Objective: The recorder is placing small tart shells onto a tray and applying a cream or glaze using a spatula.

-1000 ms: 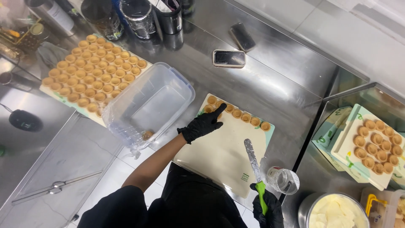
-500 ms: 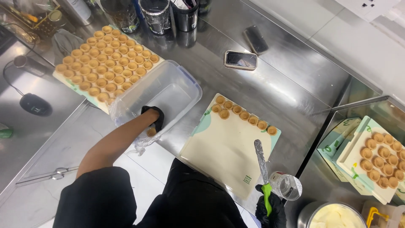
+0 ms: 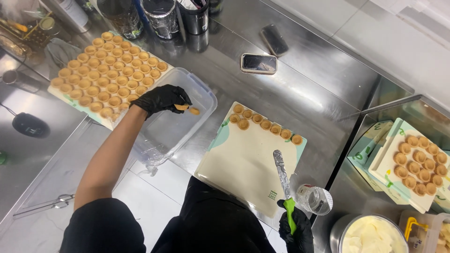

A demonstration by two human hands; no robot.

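Tart shells (image 3: 187,109), two small ones, sit pinched in our black-gloved left hand (image 3: 161,98), just above the clear plastic tub (image 3: 206,96). Our right hand (image 3: 295,229) grasps a green-handled spatula (image 3: 282,174), its blade lying over the pale board (image 3: 243,159) ahead.

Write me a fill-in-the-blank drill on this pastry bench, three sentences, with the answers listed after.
1. The black-gloved left hand holds small tart shells over the clear ____ tub.
2. The black-gloved right hand grips a green-handled ____.
3. The single row of golden tart shells sits along the ____ edge of the cream rectangular board.

Missing words: plastic; spatula; far
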